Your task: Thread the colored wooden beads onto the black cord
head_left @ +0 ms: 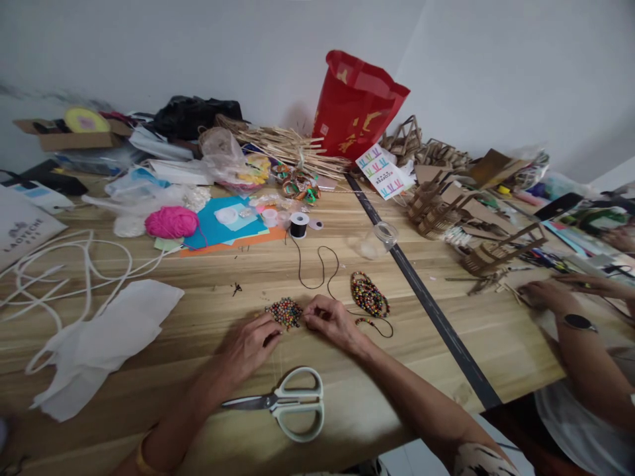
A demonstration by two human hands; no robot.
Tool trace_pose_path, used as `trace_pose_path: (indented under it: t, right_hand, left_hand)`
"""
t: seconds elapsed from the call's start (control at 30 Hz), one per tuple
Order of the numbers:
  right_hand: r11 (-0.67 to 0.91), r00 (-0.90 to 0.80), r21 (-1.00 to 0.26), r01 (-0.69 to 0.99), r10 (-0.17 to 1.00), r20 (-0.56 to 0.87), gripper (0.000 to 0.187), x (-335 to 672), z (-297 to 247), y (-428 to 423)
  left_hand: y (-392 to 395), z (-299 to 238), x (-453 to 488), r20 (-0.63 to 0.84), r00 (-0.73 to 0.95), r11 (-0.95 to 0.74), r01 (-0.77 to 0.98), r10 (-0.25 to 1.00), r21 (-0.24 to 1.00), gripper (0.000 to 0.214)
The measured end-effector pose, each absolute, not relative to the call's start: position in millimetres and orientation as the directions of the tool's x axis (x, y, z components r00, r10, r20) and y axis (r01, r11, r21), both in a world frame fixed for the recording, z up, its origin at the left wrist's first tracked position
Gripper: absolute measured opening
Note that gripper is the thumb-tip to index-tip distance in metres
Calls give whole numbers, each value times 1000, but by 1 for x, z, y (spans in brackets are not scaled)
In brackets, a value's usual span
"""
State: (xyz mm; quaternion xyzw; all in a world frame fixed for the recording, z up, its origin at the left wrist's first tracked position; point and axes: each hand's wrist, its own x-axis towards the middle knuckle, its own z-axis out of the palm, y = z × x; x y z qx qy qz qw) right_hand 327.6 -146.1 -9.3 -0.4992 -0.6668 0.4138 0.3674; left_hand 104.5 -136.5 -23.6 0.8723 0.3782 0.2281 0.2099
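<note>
My left hand (255, 342) rests at the left edge of a small pile of multicoloured beads (285, 312), fingers curled and fingertips close together; anything between them is too small to make out. On the pile's right side my right hand (331, 322) is closed in a pinch on a thin black cord (338, 263). This cord runs from a black spool (298, 225) past the hand and loops to a short row of threaded beads (364, 322). A coiled bead strand (370, 294) lies just beyond. Nearer me are white-handled scissors (292, 402), lying on the table.
White paper (106, 344) and a white cable (89, 264) lie left. Pink yarn (171, 222) sits by blue sheets (231, 221). A red bag (360, 106) stands at the back. Small woven baskets (434, 205) stand right, where another person's hands (550, 294) work. A dark strip (421, 281) crosses the table.
</note>
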Motion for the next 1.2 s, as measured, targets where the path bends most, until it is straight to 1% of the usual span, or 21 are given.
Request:
trace_pose_path:
  t: [0.07,0.13,0.2,0.3,0.43,0.6,0.83,1.0,1.1,1.2]
  right_hand:
    - [272,-282,-845,460,947,151,5,326,-7,-148]
    - [370,-338,-774,514,917,214,6,324,-7,-149]
    - [429,-386,-717,550,891,238,7,322,-9,-150]
    - [451,-418,-651,611,882,218,8,321,-13,-151]
    - [455,-431,-586,670,882,192,7,320,-14,-152]
    - [474,-450,-550,688,873,189,9,319,-12,-153]
    - [492,-463,-520,698,864,197,8,319,-15,-153]
    - [504,-477,-519,690,856,196,7,319,-12,-153]
    - [512,-499,-516,687,848,178,6,319,-10,-153]
    - [524,-509,-527,669,840,188,6,319,-11,-153]
  left_hand:
    - [-136,-23,104,234,612,-630,580,755,517,16]
    - [-136,-22,104,234,609,-630,591,758,504,16]
    - [-135,-20,104,248,592,-625,600,767,499,16]
    - [-135,-20,105,273,567,-619,611,777,494,16]
    - [-134,-23,105,260,565,-612,622,783,488,15]
    - [-135,-23,105,283,552,-610,605,784,511,15]
    - [-135,-22,105,271,547,-599,610,792,519,15]
    - [-136,-17,107,287,518,-576,573,806,584,15]
    - [-137,-13,109,237,507,-522,545,829,656,15]
    - [-138,-11,111,105,461,-372,540,881,755,13]
